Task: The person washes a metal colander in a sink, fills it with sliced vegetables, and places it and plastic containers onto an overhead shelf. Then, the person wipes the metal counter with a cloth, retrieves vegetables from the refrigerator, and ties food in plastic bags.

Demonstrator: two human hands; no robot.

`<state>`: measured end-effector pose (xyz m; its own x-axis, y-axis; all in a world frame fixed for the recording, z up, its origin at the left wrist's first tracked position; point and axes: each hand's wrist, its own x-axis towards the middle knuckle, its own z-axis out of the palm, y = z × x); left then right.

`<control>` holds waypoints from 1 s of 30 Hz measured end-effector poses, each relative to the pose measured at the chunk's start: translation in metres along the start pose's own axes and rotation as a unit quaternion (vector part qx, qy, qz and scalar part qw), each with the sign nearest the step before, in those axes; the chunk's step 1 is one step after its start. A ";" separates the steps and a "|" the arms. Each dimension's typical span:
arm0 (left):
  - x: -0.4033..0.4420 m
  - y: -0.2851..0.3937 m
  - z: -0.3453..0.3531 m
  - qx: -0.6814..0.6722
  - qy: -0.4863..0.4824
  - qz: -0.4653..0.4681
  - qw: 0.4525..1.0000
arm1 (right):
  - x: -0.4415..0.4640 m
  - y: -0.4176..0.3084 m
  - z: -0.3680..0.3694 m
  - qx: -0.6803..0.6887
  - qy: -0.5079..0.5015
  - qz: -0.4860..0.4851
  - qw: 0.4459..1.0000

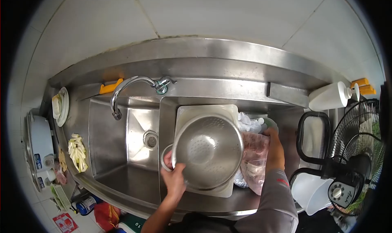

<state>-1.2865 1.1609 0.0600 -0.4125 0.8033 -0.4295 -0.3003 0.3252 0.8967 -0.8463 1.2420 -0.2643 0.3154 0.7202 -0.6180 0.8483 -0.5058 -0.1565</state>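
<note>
Left hand (pixel 174 180): I have it closed on the near-left rim of the colander, by the loop handle (pixel 164 158), thumb over the edge.
Right hand (pixel 270 132): I see it reaching to a grey-green rounded item (pixel 271 124); its fingers are partly hidden, so I cannot tell whether it grips.
Perforated steel colander (pixel 208 151): between my hands, bowl opening toward the camera, above a white rectangular tub (pixel 185 110) in the right-hand sink basin; I cannot tell whether the two touch.
Clear plastic bag (pixel 255 161): pinkish contents, right of the colander, just beside my right forearm.
White plastic (pixel 248 122): crumpled, just left of my right hand.
Faucet (pixel 116 110): beyond my left hand and to its left, spout over the left-hand sink basin (pixel 139 151).
Cut pale vegetable strips (pixel 77 152): on the steel bench (pixel 75 120), well left of my left hand.
Orange-handled knife (pixel 110 87): behind the left-hand sink basin, beyond my left hand.
</note>
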 end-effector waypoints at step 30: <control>-0.027 0.097 -0.194 -0.320 0.049 0.092 0.942 | -0.430 -0.456 -0.056 -0.007 0.059 -0.710 0.702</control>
<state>-1.4708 1.0738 0.1377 -0.5758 0.7568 -0.3093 -0.6605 -0.2077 0.7215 -1.3450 1.1898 0.1155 -0.8199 0.5281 0.2211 0.3467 0.7653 -0.5423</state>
